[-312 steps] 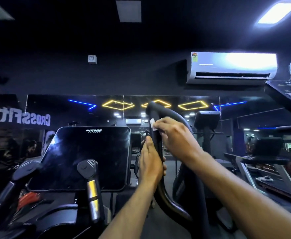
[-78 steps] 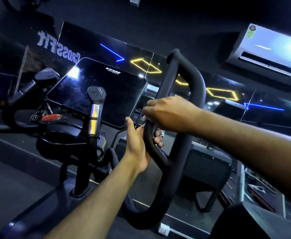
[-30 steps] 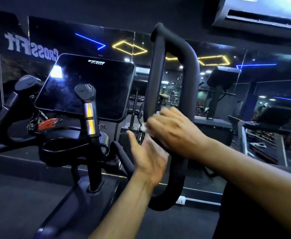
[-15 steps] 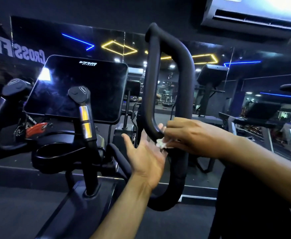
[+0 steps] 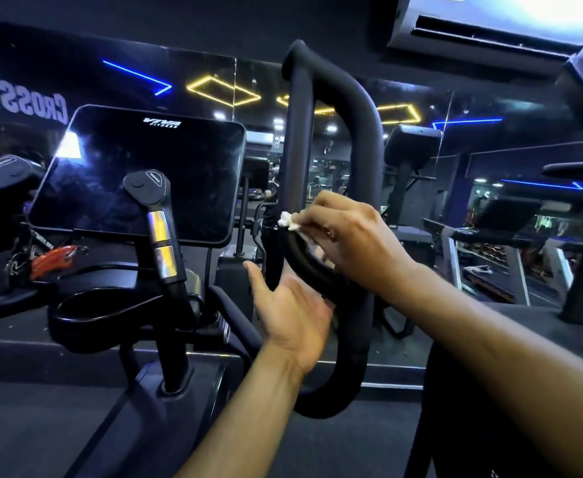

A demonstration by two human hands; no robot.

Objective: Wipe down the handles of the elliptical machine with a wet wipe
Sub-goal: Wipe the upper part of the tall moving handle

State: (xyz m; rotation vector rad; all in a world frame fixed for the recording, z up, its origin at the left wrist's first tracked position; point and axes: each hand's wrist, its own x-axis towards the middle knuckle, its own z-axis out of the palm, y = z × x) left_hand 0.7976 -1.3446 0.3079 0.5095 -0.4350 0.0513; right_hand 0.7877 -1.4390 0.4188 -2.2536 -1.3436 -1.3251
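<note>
A crumpled wet wipe [image 5: 287,220] is pinched by the right hand [image 5: 348,243] against the looped handle's [image 5: 366,139] inner bar, the left hand [image 5: 292,313] held spread just below; wiping is underway, lower curve likely next.

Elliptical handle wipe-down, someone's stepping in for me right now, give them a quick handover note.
Right hand: pinches the crumpled wet wipe against the inner bar of the looped handle, low on its straight run.
Left hand: open, palm up beside the loop's lower bend, holding nothing.
Done: cannot tell from this view how much of the loop is already wiped.
Left: finish the loop, then the short handle with metal bands and the far left handle.
</note>
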